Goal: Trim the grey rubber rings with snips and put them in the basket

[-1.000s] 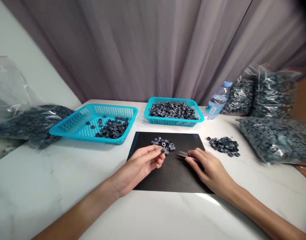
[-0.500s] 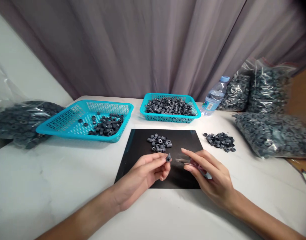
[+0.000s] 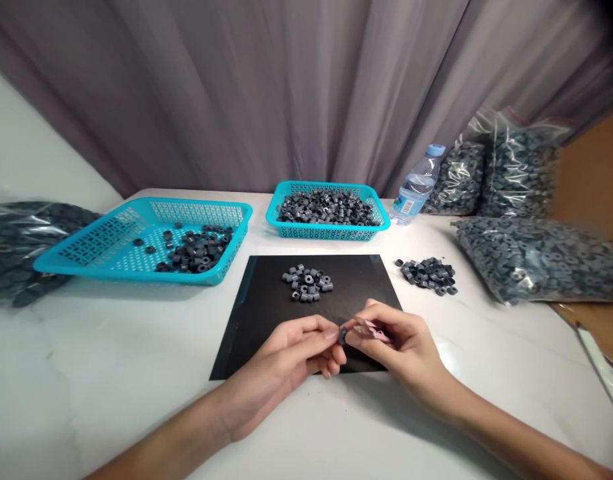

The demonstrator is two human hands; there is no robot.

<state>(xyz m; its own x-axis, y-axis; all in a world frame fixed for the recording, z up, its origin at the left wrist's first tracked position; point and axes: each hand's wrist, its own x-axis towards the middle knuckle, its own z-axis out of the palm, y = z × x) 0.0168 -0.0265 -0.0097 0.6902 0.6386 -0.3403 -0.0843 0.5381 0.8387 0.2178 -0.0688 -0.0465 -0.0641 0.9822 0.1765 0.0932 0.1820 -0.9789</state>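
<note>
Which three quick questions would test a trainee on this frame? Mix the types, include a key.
1. Which hand holds the pink tool, and what does the other one pinch?
2. True or false: the bottle stands to the right of the fuller turquoise basket.
3. Fill in the blank: the loose pile to the right of the black mat lies on the ____ tabletop.

Key:
1. The right hand; the left hand pinches a small dark gray ring.
2. True.
3. White.

Ring pile (image 3: pixel 309 280) on mat (image 3: pixel 261 300), far basket (image 3: pixel 326 233) behind, bottle (image 3: pixel 413 190) to basket's right.
</note>
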